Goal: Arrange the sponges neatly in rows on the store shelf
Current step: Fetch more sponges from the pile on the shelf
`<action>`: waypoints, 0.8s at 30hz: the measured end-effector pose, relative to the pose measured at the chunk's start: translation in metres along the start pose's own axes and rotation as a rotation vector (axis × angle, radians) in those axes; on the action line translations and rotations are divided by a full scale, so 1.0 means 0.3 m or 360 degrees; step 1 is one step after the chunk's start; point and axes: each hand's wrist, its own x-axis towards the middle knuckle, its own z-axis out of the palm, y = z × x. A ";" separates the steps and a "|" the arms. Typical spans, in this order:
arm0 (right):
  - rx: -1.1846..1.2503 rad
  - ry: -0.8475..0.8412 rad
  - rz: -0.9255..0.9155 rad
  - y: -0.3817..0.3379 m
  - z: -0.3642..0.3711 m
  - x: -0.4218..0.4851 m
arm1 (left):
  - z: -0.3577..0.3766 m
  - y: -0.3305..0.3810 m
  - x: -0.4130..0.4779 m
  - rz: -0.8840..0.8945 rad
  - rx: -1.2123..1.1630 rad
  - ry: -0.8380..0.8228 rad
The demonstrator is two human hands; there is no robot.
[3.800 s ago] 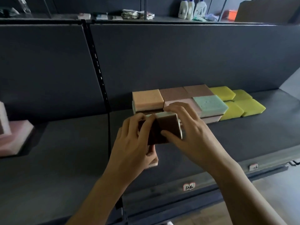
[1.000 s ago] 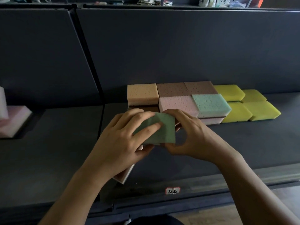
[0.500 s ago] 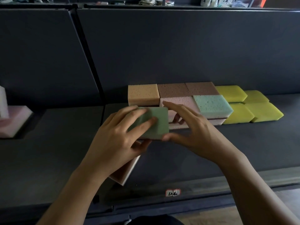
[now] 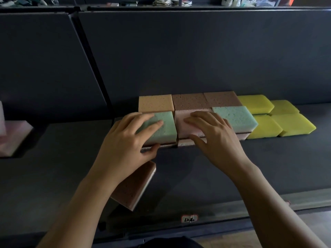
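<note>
**Learner:** Compared with the view half a second earlier, the green sponge (image 4: 161, 127) is sitting lower and farther back. It is now lying on top of the front-row stack at its left end, just in front of the tan sponge (image 4: 155, 102) and touching the pink sponge (image 4: 184, 120). What are the hands doing?

**Tutor:** The left hand (image 4: 125, 145) is spanning the green sponge, with fingers across its top and the thumb hooked at the front edge, so it is gripping it. The right hand (image 4: 215, 135) is lying flat on the pink sponge with straight fingers, steadying it and grasping nothing. The hands are working side by side, apart.

**Learner:** How is such a block likely to be handling?

**Tutor:** Judging by the porous foam, it is light, soft and compressible, and neither slippery nor fragile. A hard squeeze is probably going to dent it and skew the row. A light pinch across top and front edge, or across the two long sides, is looking safest.

**Learner:** What is remaining?

**Tutor:** One brown sponge (image 4: 136, 187) is lying askew on the shelf (image 4: 215, 176), partly under the left wrist and not yet placed. The yellow sponges (image 4: 256, 103) are occupying the right end.
</note>
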 end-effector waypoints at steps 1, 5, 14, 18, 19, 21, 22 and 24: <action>-0.0012 0.0006 -0.0007 0.001 0.002 0.000 | 0.006 -0.001 0.005 -0.0012 0.0000 -0.0012; -0.0012 0.0024 -0.0014 0.003 0.007 -0.002 | 0.032 -0.005 0.020 -0.0054 -0.0014 -0.0052; 0.0002 0.0030 -0.0043 0.010 0.007 -0.003 | 0.063 0.005 0.041 -0.0055 -0.0034 -0.0069; -0.0012 0.0040 -0.0060 0.012 0.010 0.003 | 0.066 0.004 0.050 -0.0063 -0.0020 -0.0099; -0.0012 0.0039 -0.0062 0.012 0.011 0.004 | 0.067 0.005 0.051 -0.0064 -0.0022 -0.0105; -0.0021 0.0023 -0.0060 0.013 0.012 0.002 | 0.070 0.006 0.051 -0.0065 -0.0024 -0.0114; -0.0031 0.0004 -0.0055 0.013 0.012 0.001 | 0.070 0.007 0.050 -0.0067 -0.0022 -0.0119; -0.0061 -0.0041 -0.0044 0.013 0.011 0.001 | 0.068 0.008 0.048 -0.0080 -0.0015 -0.0131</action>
